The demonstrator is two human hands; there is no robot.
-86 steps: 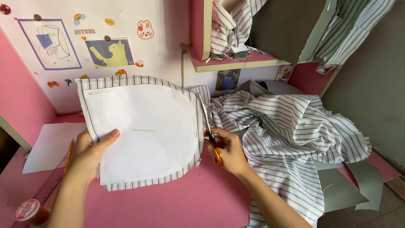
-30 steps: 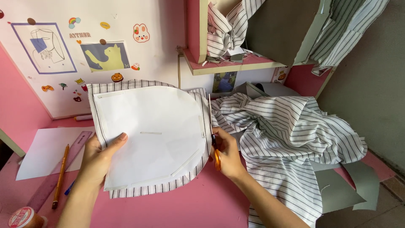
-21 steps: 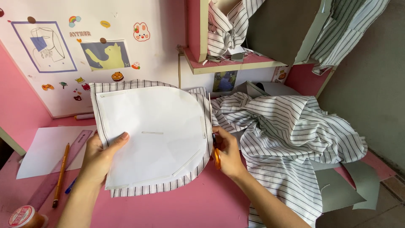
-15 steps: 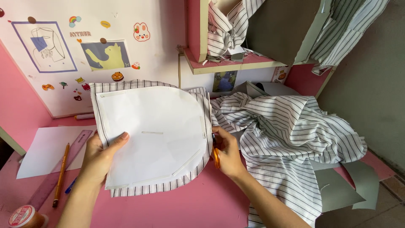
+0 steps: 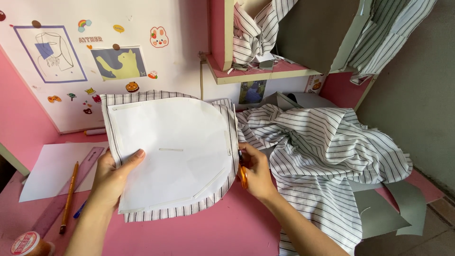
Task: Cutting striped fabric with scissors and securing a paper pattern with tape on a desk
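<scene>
The left hand (image 5: pixel 111 173) pins the white paper pattern (image 5: pixel 170 151) on striped fabric (image 5: pixel 227 182); the right hand (image 5: pixel 256 170) grips orange-handled scissors (image 5: pixel 242 171), mid-cut along the curve. Following it calls for steady turning.

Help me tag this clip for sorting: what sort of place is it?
Probably a home sewing or craft desk. The right hand works orange-handled scissors round a white paper pattern laid on striped fabric; the left hand steadies the pattern, and a ruler and pencil lie on the pink tabletop.
</scene>
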